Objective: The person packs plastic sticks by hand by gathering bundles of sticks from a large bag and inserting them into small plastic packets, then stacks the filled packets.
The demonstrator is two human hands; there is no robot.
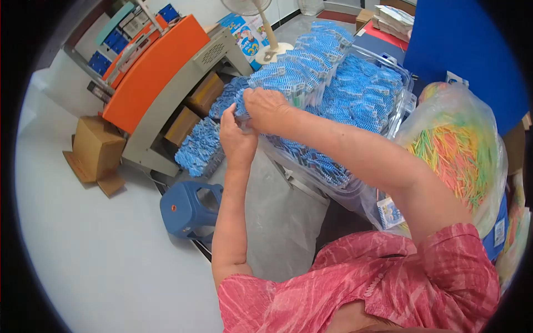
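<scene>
Both arms reach forward to the near left end of the heaped blue-and-white packets (302, 64). My left hand (239, 141) has its thumb raised and its fingers curled around a small bunch of blue-and-white packets (240, 105). Close against it, my right hand (266, 108) bends over the same bunch from the right, fingers closed and partly hidden. How many packets are between the hands cannot be made out. More blue-and-white packets (361, 94) fill a clear plastic-lined tray to the right of the heap.
A clear bag of coloured thin sticks (452, 161) stands at the right. Packets in a box (200, 147) lie below the orange-topped machine (161, 72). A blue stool (189, 210), a cardboard box (99, 147) and a fan (272, 53) stand on the floor.
</scene>
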